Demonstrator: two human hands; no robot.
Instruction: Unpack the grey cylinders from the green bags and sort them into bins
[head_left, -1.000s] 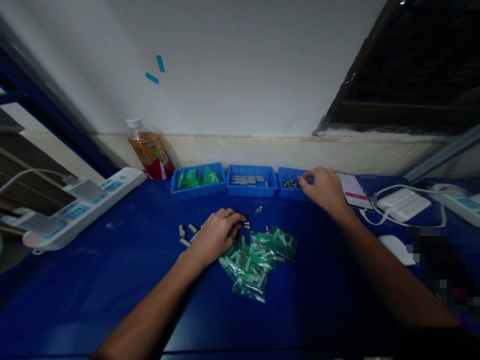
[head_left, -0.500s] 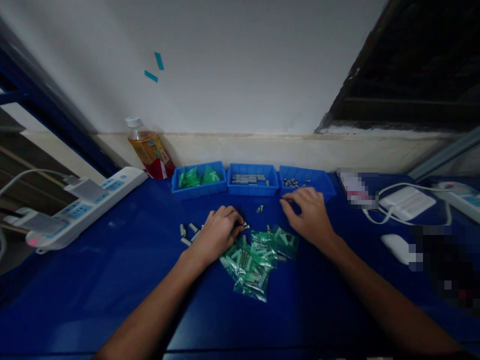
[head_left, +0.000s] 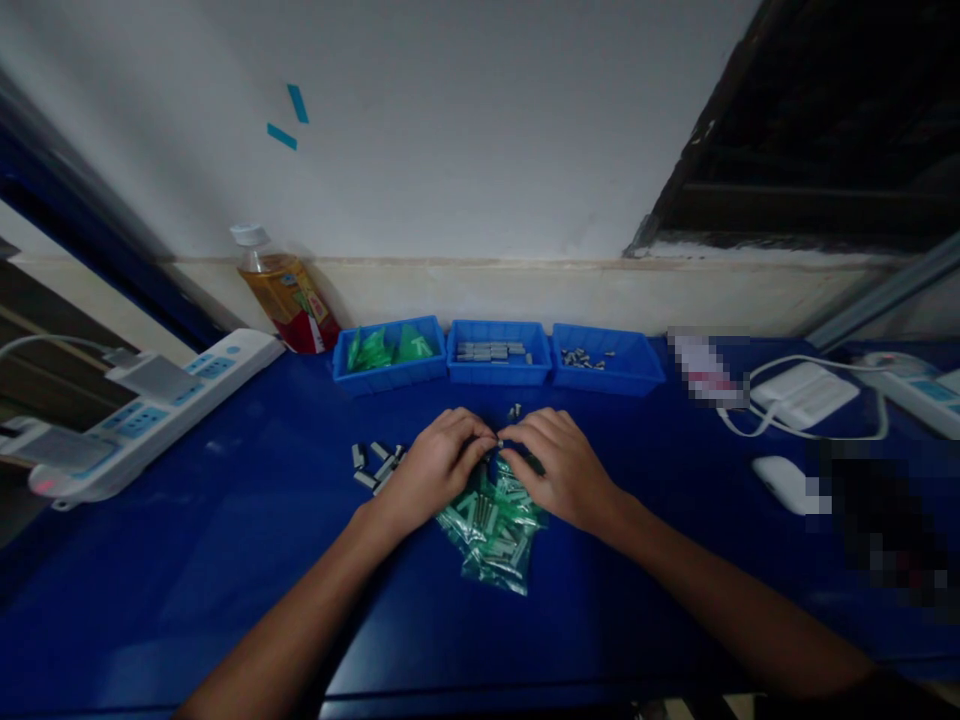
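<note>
My left hand (head_left: 431, 465) and my right hand (head_left: 559, 465) meet fingertip to fingertip above a heap of small green bags (head_left: 495, 525) of metal parts on the blue table (head_left: 225, 560). Both hands are closed in a pinch around a small metal piece (head_left: 498, 441) held between them. Loose grey metal blocks (head_left: 373, 463) lie just left of my left hand. A single small part (head_left: 514, 411) sits on the table just beyond my fingers.
Three blue trays stand along the wall: one with green bags (head_left: 388, 352), one with grey blocks (head_left: 496, 352), one with small screws (head_left: 606, 360). A drink bottle (head_left: 281, 290), a power strip (head_left: 142, 405), a white charger (head_left: 806, 393) and a white mouse (head_left: 784, 482) are around.
My right hand left the right-hand tray and came back across the table to meet my left hand. The left hand stayed in place, pinching.
</note>
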